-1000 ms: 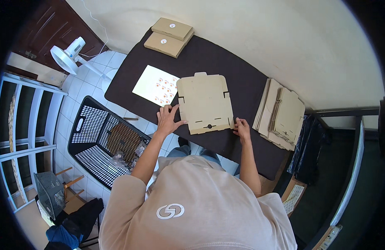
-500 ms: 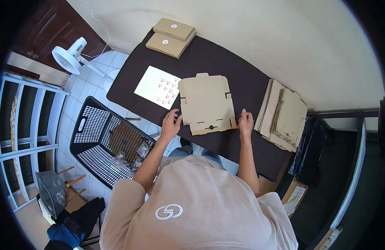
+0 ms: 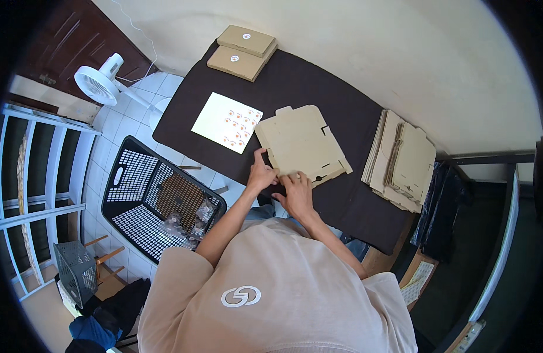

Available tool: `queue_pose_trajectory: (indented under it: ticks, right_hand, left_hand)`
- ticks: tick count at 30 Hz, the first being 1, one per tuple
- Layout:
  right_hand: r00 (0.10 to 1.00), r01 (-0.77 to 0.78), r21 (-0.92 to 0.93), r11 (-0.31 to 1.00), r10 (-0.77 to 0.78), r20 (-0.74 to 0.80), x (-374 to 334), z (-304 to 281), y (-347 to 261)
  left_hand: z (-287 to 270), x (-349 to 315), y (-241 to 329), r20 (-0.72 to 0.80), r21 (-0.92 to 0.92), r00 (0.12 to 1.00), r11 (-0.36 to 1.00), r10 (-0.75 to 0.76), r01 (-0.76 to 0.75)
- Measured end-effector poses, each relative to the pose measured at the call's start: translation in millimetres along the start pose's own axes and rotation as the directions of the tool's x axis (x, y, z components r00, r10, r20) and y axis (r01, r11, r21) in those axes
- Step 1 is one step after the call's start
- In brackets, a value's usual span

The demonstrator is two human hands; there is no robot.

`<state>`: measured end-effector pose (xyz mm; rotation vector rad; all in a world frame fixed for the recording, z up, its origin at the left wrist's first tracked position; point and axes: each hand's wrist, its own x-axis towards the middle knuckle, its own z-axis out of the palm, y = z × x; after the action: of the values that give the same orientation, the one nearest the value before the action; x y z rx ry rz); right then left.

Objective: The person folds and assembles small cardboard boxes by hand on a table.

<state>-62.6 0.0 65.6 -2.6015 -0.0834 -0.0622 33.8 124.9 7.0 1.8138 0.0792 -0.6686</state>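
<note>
A flat die-cut cardboard box blank lies on the dark table in front of me. My left hand pinches its near left edge, thumb under and fingers on top. My right hand rests right beside it on the same near edge, fingers curled over the cardboard flap. The two hands touch each other. A white sticker sheet with small round orange stickers lies just left of the blank.
Two closed cardboard boxes are stacked at the table's far left corner. A pile of flat box blanks sits at the right end. A black plastic basket stands on the tiled floor at my left, a white fan beyond it.
My right hand slid left along the blank's near edge to meet my left hand. The blank itself has turned slightly and shifted.
</note>
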Motion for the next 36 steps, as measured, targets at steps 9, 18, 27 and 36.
queue_pose_trajectory:
  ticks: [9,18,27,36]
  right_hand:
    - [0.984,-0.167,-0.114,0.979,0.173,0.044,-71.4,19.7,89.0]
    - [0.976,0.027,-0.163,0.986,0.009,0.219,-41.7,-28.9,136.2]
    - [0.977,-0.214,-0.198,0.957,0.209,-0.044,-34.5,-12.9,115.6]
    - [0.985,-0.110,-0.029,0.993,0.113,0.133,-6.7,36.1,62.2]
  left_hand:
    - [30.5,-49.9,8.1,0.127,0.254,0.982,0.952,0.140,-0.169]
    - [42.3,-3.2,-13.5,0.554,0.502,0.682,0.461,0.478,-0.731]
    - [56.3,19.5,16.2,0.359,0.715,0.846,0.467,0.395,-0.521]
    - [28.6,53.0,-3.5,0.556,0.575,0.735,0.460,0.388,-0.677]
